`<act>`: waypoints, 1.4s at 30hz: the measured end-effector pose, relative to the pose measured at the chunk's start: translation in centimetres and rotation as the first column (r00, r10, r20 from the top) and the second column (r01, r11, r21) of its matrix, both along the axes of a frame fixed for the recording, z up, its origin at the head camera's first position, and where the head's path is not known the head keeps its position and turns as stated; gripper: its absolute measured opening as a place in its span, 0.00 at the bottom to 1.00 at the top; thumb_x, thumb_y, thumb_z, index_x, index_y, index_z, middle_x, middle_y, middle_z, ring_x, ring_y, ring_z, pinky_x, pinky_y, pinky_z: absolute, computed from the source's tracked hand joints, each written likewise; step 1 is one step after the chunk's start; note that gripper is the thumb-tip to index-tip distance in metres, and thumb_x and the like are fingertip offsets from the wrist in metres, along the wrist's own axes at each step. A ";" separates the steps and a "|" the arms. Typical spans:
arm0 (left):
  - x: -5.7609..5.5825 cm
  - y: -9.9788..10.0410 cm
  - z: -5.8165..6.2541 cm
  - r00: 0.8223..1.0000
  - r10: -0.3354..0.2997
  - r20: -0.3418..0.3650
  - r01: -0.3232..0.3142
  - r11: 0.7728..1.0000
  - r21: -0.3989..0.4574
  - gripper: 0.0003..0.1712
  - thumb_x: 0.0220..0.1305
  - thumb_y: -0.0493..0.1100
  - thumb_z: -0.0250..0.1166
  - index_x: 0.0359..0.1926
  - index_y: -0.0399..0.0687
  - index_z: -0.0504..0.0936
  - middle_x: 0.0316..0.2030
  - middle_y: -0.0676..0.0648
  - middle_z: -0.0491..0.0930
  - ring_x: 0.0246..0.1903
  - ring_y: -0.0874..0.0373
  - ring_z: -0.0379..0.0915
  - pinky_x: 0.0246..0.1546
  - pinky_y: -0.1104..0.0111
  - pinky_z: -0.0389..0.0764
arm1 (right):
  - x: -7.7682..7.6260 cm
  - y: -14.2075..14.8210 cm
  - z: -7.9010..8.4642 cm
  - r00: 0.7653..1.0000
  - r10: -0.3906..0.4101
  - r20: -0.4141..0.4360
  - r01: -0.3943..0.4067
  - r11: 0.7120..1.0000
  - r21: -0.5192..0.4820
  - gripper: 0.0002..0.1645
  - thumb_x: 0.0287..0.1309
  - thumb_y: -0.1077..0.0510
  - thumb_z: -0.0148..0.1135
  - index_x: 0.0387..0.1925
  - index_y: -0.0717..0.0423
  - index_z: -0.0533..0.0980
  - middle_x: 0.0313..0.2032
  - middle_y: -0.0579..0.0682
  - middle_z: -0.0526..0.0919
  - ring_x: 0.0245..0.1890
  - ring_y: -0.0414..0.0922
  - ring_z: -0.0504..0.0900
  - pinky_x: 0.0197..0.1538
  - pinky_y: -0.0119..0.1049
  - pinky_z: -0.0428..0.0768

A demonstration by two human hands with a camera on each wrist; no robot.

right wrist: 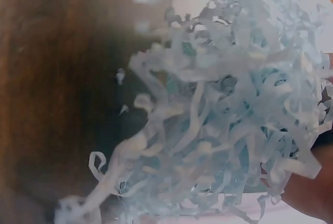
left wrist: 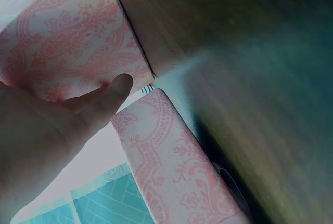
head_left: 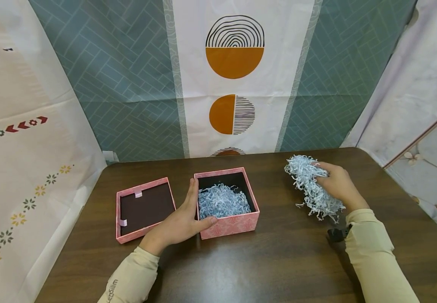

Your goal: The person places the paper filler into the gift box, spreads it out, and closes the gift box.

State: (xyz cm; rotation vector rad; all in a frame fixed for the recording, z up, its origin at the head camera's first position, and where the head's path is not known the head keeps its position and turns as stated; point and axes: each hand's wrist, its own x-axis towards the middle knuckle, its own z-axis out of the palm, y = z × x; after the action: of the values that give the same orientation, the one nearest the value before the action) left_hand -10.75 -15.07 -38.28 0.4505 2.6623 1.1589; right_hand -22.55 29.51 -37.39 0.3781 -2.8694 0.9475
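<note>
A pink patterned box (head_left: 237, 224) with a dark inside stands at mid-table, and light blue shredded paper (head_left: 223, 202) lies in it. My left hand (head_left: 178, 223) rests against the box's left side, fingers straight along the wall and thumb by the front edge. In the left wrist view the thumb lies near a corner of the patterned box wall (left wrist: 67, 37). Over on the right, my right hand (head_left: 337, 183) grips a bunch of shredded paper (head_left: 309, 181). Loose strands hang from that bunch, which fills much of the right wrist view and hides most of the fingers.
Left of the box lies its pink lid (head_left: 142, 230), dark inside face up with two small ribbon tabs. The brown wooden table (head_left: 241, 269) ends at a patterned cloth backdrop (head_left: 135, 84). More cloth hangs at both sides.
</note>
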 end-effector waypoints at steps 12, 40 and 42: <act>0.2 -0.1 0.0 1.000 0.004 0.007 -0.004 1.000 0.014 0.69 0.63 0.69 0.64 0.76 0.66 0.15 0.76 0.56 0.14 0.75 0.39 0.45 0.59 0.46 0.73 | 0.9 -1.1 2.0 0.999 -0.008 -0.046 0.004 0.995 -0.100 0.28 0.62 0.71 0.57 0.64 0.67 0.74 0.60 0.73 0.75 0.44 0.60 0.73 0.42 0.51 0.71; 0.1 0.0 0.0 1.000 0.001 -0.001 -0.001 1.000 0.007 0.69 0.62 0.70 0.64 0.76 0.65 0.16 0.76 0.57 0.14 0.76 0.41 0.39 0.65 0.43 0.63 | 4.6 -6.5 7.1 0.946 0.274 -0.175 -0.297 0.505 -0.810 0.26 0.62 0.78 0.49 0.51 0.55 0.83 0.41 0.49 0.82 0.35 0.40 0.79 0.35 0.29 0.81; 0.1 0.0 0.0 1.000 -0.003 -0.002 0.003 1.000 0.007 0.69 0.63 0.71 0.64 0.76 0.65 0.16 0.76 0.57 0.14 0.76 0.40 0.40 0.65 0.43 0.64 | 4.8 -7.4 7.5 0.940 0.288 -0.185 -0.308 0.479 -0.822 0.24 0.63 0.77 0.49 0.50 0.56 0.83 0.39 0.49 0.82 0.34 0.40 0.79 0.34 0.29 0.81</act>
State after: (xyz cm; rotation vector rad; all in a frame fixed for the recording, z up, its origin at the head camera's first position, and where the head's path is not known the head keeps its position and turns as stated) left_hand -10.68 -15.06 -38.28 0.4569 2.6595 1.1673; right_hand -17.72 22.16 -29.92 0.7579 -1.9345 2.2021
